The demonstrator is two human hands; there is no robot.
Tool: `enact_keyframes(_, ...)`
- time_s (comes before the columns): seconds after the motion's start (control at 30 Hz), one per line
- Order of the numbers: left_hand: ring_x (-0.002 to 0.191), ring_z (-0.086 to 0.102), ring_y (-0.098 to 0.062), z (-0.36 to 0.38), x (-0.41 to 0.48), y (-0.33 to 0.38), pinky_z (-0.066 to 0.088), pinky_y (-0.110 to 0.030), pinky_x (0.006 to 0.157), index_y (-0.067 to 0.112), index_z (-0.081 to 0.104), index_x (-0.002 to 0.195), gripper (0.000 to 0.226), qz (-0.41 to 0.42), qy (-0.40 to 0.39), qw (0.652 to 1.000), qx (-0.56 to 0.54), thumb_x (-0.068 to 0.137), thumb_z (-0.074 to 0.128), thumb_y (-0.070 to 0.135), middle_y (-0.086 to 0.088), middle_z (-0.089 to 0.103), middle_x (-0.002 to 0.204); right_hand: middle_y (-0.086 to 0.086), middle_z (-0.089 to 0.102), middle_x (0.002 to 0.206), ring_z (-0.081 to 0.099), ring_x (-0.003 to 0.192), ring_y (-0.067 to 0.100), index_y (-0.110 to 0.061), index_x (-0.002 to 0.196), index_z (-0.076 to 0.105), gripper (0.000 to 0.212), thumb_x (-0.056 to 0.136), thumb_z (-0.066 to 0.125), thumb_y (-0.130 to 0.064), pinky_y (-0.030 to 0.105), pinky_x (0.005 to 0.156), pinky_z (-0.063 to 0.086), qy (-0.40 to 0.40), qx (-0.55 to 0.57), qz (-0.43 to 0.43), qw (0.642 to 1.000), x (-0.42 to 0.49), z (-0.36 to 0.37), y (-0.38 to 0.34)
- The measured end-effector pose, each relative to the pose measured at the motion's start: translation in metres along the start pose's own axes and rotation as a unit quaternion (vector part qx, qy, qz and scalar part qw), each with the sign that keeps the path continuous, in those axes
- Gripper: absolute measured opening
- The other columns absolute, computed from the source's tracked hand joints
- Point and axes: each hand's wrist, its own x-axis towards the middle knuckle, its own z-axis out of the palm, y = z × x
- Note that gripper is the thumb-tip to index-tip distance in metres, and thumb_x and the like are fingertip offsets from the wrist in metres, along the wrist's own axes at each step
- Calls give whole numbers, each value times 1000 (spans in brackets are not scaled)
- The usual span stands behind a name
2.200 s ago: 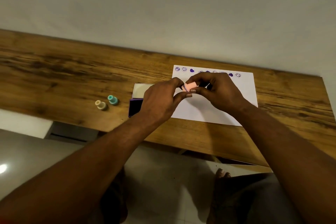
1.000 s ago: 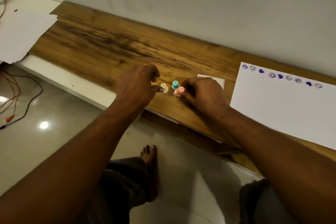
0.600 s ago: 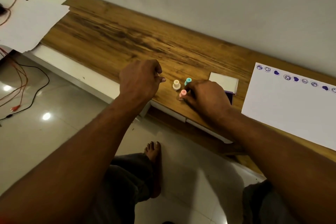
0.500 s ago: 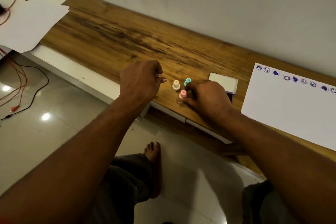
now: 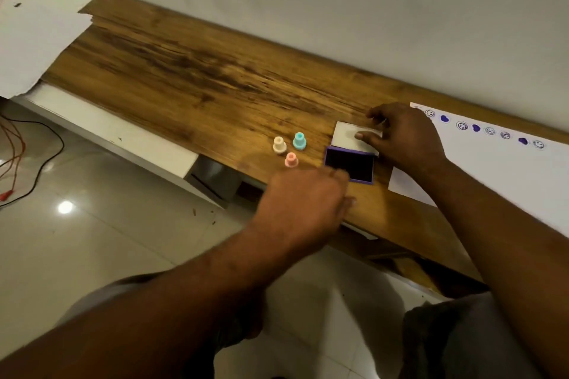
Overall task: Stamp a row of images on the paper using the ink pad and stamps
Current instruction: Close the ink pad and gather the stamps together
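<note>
On the wooden worktop (image 5: pixel 200 80), near its front edge, an open ink pad (image 5: pixel 349 164) sits with a purple case and a dark inking surface, its white lid (image 5: pixel 346 135) raised at the far side. The right hand (image 5: pixel 403 135) grips that lid, thumb on its pale inner face and fingers (image 5: pixel 376 115) curled over its far edge. The left hand (image 5: pixel 304 197) hovers just in front of the pad, low over the worktop's edge; it is motion-blurred, so I cannot tell whether its fingers are apart or together. Just left of the pad three small stamps stand upright in a cluster: a cream stamp (image 5: pixel 279 144), a teal stamp (image 5: pixel 299 141) and a pink stamp (image 5: pixel 291 160). To the right lies the paper (image 5: pixel 492 169), its far edge carrying a row of purple prints (image 5: pixel 475 128), round smiley faces and solid blobs; any lettering is too small to read.
</note>
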Motion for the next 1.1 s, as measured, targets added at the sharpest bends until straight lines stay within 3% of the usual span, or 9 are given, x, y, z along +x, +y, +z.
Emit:
enact_keyframes(0.07, 119, 63, -23, 13, -1, 16, 55, -41, 89, 20, 46, 150, 55, 33, -45, 998, 18, 109, 37, 56, -7, 57, 149, 3, 65, 127, 63, 108, 24, -21, 131, 67, 63, 83, 73, -62, 34, 84, 51, -22, -21, -7, 1000, -1, 3, 7)
enact_keyframes(0.17, 131, 59, -28, 36, 0, 18, 57, -46, 93, 13, 38, 157, 66, 37, -63, 997, 37, 108, 43, 57, -13, 47, 160, 4, 63, 129, 61, 111, 24, -20, 128, 70, 62, 81, 75, -60, 30, 83, 46, -32, -25, -9, 999, -1, 4, 9)
enact_keyframes(0.37, 159, 24, -30, 61, -2, 14, 45, -51, 114, 9, 14, 166, 92, 14, -114, 993, 37, 103, 34, 72, -15, 17, 174, 3, 64, 113, 61, 95, 21, -20, 109, 73, 54, 75, 80, -61, 31, 75, 50, -42, -13, -1, 999, 1, 7, 3)
enact_keyframes(0.57, 161, 16, -28, 66, 0, 13, 42, -51, 117, 8, 8, 167, 98, 7, -126, 991, 41, 100, 25, 78, -15, 9, 175, 6, 66, 109, 59, 91, 21, -16, 102, 72, 37, 83, 80, -46, 30, 73, 43, -40, -7, 16, 999, 4, 11, -3)
enact_keyframes(0.67, 162, 14, -28, 65, 0, 14, 41, -51, 117, 8, 8, 166, 99, 7, -124, 991, 46, 100, 24, 79, -15, 8, 175, 3, 68, 117, 65, 101, 22, -20, 118, 70, 50, 82, 78, -54, 32, 82, 52, -32, 8, 15, 999, 1, 11, -7)
enact_keyframes(0.8, 162, 9, -28, 60, -10, 19, 39, -50, 118, 7, 3, 166, 98, 8, -114, 993, 41, 101, 24, 77, -16, 3, 175, 3, 67, 120, 66, 103, 21, -19, 123, 71, 66, 79, 72, -69, 30, 82, 50, -30, -5, 4, 1000, -2, 8, -10)
enact_keyframes(0.97, 162, 1, -31, 69, -20, 27, 37, -50, 119, 5, -6, 165, 102, 6, -169, 985, 43, 100, 20, 80, -18, -6, 174, 2, 64, 125, 63, 106, 22, -22, 126, 70, 69, 73, 81, -63, 37, 87, 56, -83, -23, -13, 996, -4, 2, -10)
enact_keyframes(1.1, 162, -3, -32, 77, -19, 23, 35, -51, 120, 4, -7, 164, 105, 4, -188, 981, 51, 98, 18, 81, -19, -7, 174, 4, 65, 121, 62, 103, 23, -21, 121, 70, 62, 72, 85, -57, 34, 81, 53, -95, -26, -8, 995, -3, 3, -12)
